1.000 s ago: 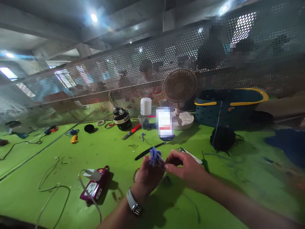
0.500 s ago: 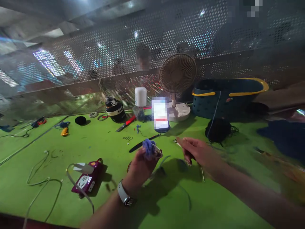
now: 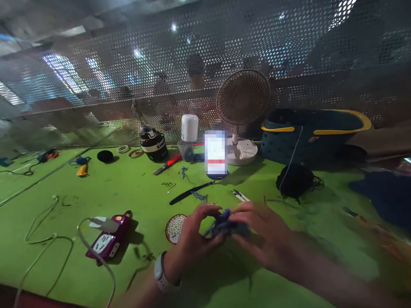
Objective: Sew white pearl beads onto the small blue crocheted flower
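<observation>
Between my two hands is a small bunched piece of blue-purple yarn work (image 3: 225,217). My left hand (image 3: 195,233) pinches its left side with thumb and fingers. On the other side my right hand (image 3: 266,231) has its fingertips closed on the same piece; its exact shape is partly hidden by the fingers. A pair of thread snips (image 3: 240,196) lies on the table just beyond my right hand. Close to my left hand stands a round red-rimmed dish of white beads (image 3: 175,226), partly covered by that hand. A bit of blue yarn (image 3: 201,196) lies farther out.
A phone (image 3: 215,154) stands before a fan (image 3: 243,97). Black yarn (image 3: 294,182) and a dark basket (image 3: 289,143) are at right. A black strap-like strip (image 3: 189,194) lies ahead. At left are a purple power strip (image 3: 111,239) and loose cable (image 3: 38,243).
My right hand has left the snips on the table and come in to the yarn piece. My left hand has lowered and turned, uncovering the bead dish.
</observation>
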### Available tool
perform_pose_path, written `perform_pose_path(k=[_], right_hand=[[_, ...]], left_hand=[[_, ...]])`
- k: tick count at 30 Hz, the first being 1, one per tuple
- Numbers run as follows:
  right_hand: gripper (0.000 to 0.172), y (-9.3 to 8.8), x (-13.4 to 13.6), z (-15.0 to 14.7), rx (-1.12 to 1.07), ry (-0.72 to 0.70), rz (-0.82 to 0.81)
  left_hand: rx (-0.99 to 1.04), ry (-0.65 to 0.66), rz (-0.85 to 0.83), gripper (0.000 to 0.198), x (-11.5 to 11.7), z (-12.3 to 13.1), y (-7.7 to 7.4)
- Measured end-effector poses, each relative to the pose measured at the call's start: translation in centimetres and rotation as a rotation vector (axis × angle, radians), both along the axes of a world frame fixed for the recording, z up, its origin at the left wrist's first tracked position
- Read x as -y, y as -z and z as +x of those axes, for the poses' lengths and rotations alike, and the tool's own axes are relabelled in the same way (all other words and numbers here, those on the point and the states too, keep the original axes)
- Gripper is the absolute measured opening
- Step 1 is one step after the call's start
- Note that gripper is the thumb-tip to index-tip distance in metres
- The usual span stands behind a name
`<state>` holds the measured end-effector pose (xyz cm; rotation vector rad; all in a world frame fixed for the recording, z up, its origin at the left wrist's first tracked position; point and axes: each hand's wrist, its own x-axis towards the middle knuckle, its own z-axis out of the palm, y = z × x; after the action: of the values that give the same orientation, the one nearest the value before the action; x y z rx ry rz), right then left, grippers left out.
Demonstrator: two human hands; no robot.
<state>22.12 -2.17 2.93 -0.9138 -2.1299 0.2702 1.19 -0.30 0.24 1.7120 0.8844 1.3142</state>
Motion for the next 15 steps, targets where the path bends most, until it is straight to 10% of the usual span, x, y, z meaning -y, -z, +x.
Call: perform_pose_path(k=[15], right_hand=[[0.023,0.61,0.16,0.49,0.203,-0.142,0.422]], left_hand=[[0.136,0.095,-0.108,0.043,0.62,0.06,0.68]])
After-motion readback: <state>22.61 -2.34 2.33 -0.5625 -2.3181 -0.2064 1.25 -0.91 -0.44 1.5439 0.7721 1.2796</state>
